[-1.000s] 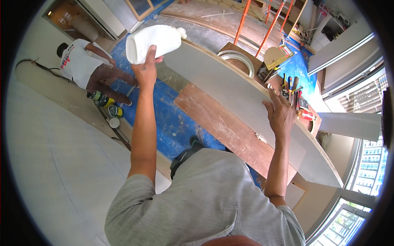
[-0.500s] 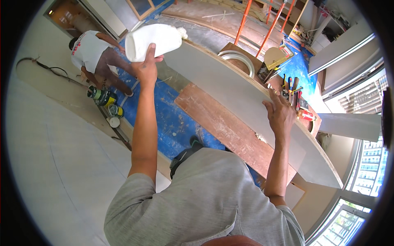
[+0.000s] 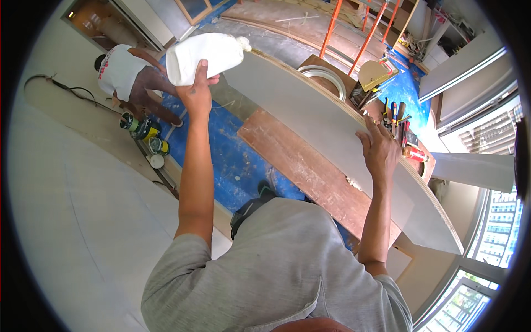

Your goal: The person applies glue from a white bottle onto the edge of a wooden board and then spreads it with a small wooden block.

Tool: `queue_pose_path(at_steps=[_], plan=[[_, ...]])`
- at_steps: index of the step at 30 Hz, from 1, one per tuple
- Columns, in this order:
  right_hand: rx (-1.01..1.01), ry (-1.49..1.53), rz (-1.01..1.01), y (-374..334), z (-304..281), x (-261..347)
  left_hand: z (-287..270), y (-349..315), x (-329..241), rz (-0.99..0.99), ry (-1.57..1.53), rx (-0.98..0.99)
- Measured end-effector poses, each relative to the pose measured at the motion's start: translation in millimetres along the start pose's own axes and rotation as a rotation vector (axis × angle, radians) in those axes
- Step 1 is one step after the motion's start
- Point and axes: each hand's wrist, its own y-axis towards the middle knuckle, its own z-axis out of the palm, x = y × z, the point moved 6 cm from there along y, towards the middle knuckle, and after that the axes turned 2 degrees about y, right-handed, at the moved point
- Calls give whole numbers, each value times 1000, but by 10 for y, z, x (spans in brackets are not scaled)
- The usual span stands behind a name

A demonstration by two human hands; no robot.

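Observation:
My left hand [image 3: 196,97] is closed round a white plastic bottle [image 3: 206,54], held up nearly on its side. The bottle's narrow end points right, with a lumpy white crust on the tip. Below it runs a long pale board [image 3: 301,105] with a layered plywood edge. Over the far edge of that board, my right hand [image 3: 381,152] has its fingers stretched and the thumb apart. A small white spot shows at a fingertip; whether it is smeared glue or a small piece I cannot tell. Hand tools [image 3: 395,113] lie just beyond this hand.
A brown plank [image 3: 304,160] lies under the board. Beyond stand an orange ladder [image 3: 368,41], a roll of white edging [image 3: 323,77] and a red-and-white bottle [image 3: 416,154]. At left, a co-worker in a white shirt [image 3: 119,69] bends near several paint cans [image 3: 146,133]. Blue sheeting [image 3: 221,160] covers the floor.
The view has shifted slightly. The white bottle stays in my left hand, and my right hand remains near the board's edge with its fingers stretched.

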Motion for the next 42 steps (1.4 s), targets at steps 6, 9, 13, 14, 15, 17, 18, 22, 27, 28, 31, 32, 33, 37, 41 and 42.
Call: queue_pose_path(at_steps=[6,9,13,14,15,17,18,22,27,28,31,32,33,37,41,42], plan=[[5,6,-3,-31,19,-12,32,-111,-25,4,4,36],[9,9,1,-6,37,-27,69,-129,-85,7,-2,48],[18,11,19,-28,36,-11,93,-168,-112,16,3,58],[22,8,29,-25,29,-8,93,-156,-121,24,11,50],[16,9,23,-36,26,-21,106,-195,-114,10,-1,56],[5,12,10,-53,50,-47,141,-290,-137,-17,-24,68],[3,9,10,-42,46,-42,149,-281,-143,-11,-12,72],[30,-3,37,-36,47,-37,125,-279,-138,12,20,83],[18,-3,26,-38,71,-57,187,-375,-234,16,-33,102],[23,-7,30,-34,64,-53,166,-356,-217,12,-14,98],[22,-8,31,-46,72,-60,161,-348,-189,0,-18,78],[18,-7,29,-40,72,-59,169,-342,-191,-4,-30,70],[18,-5,24,-32,67,-53,183,-355,-214,5,-38,92],[39,-4,37,-39,60,-43,194,-396,-244,16,-19,102],[29,-18,37,-41,47,-33,149,-275,-181,38,29,64],[21,-15,32,-43,48,-41,163,-287,-164,32,4,89]])
